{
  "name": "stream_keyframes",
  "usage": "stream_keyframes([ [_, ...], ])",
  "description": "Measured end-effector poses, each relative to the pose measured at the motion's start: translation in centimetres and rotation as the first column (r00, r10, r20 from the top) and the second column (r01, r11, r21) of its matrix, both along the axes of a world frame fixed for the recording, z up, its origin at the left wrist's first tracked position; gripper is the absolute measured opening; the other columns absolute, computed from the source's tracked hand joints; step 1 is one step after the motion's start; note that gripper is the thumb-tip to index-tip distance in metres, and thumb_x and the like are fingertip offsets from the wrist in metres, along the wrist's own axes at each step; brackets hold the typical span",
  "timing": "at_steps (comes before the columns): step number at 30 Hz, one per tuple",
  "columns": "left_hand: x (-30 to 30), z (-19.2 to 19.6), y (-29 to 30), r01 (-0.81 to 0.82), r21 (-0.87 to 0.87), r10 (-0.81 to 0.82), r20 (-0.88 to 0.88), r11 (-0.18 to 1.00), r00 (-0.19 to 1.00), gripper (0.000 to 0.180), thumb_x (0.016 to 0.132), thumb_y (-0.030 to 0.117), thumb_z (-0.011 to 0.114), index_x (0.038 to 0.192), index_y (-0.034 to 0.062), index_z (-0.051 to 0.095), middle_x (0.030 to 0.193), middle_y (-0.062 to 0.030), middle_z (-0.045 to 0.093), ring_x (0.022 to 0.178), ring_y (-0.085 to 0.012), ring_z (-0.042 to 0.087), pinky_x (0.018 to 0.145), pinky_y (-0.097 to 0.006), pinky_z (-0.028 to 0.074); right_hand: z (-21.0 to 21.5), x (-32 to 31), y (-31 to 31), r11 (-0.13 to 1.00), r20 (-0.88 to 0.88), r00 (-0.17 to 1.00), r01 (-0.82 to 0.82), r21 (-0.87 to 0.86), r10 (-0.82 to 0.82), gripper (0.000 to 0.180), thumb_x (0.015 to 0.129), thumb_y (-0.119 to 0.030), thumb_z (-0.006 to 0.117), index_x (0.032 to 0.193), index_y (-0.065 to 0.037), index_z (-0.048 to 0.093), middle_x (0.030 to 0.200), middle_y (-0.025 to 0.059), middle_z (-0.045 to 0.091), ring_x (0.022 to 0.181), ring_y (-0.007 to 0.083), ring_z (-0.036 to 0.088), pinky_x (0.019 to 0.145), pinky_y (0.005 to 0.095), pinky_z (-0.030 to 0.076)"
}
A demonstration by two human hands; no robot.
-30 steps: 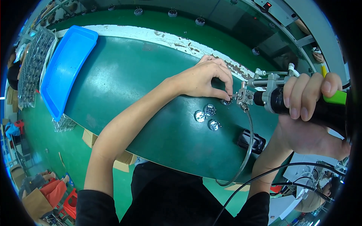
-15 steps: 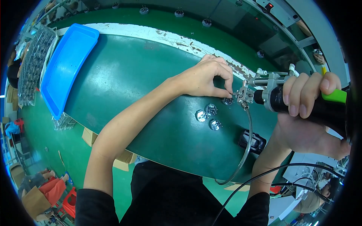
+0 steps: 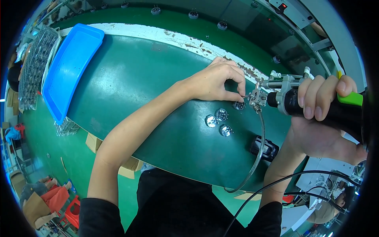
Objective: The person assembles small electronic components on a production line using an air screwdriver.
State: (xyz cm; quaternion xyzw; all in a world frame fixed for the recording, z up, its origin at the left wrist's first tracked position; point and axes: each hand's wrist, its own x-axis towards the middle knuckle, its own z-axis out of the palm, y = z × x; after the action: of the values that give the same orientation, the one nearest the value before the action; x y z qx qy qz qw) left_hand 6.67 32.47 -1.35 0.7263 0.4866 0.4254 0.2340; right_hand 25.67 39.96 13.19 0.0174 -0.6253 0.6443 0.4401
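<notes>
My right hand is wrapped round a black electric screwdriver with a green lever, held level. Its metal head points left, and a clear hose hangs from that head. At the tip, my left hand has thumb and forefinger pinched on a small round metal part, right beside the head. Whether the tip touches the part I cannot tell. Three similar round parts, one of them a shiny part, lie on the green table just below my left hand.
A black casing sits under the hose at the table's right. At the left end stands a blue tray. Beyond the worn white ledge, a green conveyor carries spaced round parts. A black cable crosses my right forearm.
The round parts on the conveyor have shifted slightly to the right. Both hands, the screwdriver and the parts on the table have barely moved.
</notes>
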Motion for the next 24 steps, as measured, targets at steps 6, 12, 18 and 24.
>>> stream_keyframes([
  [6, -0.01, 0.18, 0.11, 0.003, -0.004, -0.003, 0.023, 1.0, 1.0, 0.013, 0.082, 0.022, 0.085, 0.082, 0.0157, 0.074, 0.092, 0.0063, 0.069, 0.103, -0.0149, 0.06, 0.104, -0.038, 0.033, 0.12, 0.25, -0.04, 0.999, -0.002, 1.0, 0.029, -0.015, -0.029, 0.098, 0.072, -0.097, 0.047, 0.108, -0.005, 0.05, 0.068, 0.0002, 0.047, 0.057, 0.0107, 0.047, 0.061, 0.0271, 0.04],
  [12, -0.18, 0.02, 0.25, 0.019, 0.008, -0.019, 0.009, 1.0, 1.0, 0.017, 0.081, 0.025, 0.086, 0.087, 0.0154, 0.074, 0.093, 0.0056, 0.068, 0.102, -0.0158, 0.059, 0.101, -0.038, 0.033, 0.03, 0.33, 0.0, 0.998, -0.004, 0.998, 0.058, -0.029, -0.059, 0.099, 0.072, -0.097, 0.047, 0.107, -0.005, 0.051, 0.068, 0.0004, 0.047, 0.057, 0.0109, 0.047, 0.061, 0.0273, 0.04],
  [18, -0.04, 0.02, -0.06, 0.032, -0.009, -0.033, -0.139, 0.999, 0.99, 0.036, 0.075, 0.036, 0.089, 0.099, 0.0137, 0.075, 0.097, 0.004, 0.068, 0.107, -0.0181, 0.058, 0.101, -0.039, 0.032, 0.07, 0.4, 0.0, 0.998, -0.012, 0.998, 0.058, -0.038, -0.058, 0.1, 0.072, -0.098, 0.046, 0.107, -0.005, 0.051, 0.067, 0.0003, 0.047, 0.057, 0.0106, 0.047, 0.061, 0.027, 0.04],
  [24, -0.15, -0.39, -0.26, 0.057, 0.018, -0.053, -0.194, 0.998, 0.98, 0.035, 0.075, 0.035, 0.088, 0.098, 0.013, 0.075, 0.097, 0.0033, 0.067, 0.104, -0.0194, 0.056, 0.102, -0.039, 0.032, -0.16, 0.22, -0.22, 0.999, 0.037, 0.999, -0.022, -0.041, 0.023, 0.099, 0.075, -0.096, 0.046, 0.11, -0.003, 0.051, 0.068, 0.0007, 0.048, 0.058, 0.011, 0.047, 0.061, 0.0264, 0.04],
])
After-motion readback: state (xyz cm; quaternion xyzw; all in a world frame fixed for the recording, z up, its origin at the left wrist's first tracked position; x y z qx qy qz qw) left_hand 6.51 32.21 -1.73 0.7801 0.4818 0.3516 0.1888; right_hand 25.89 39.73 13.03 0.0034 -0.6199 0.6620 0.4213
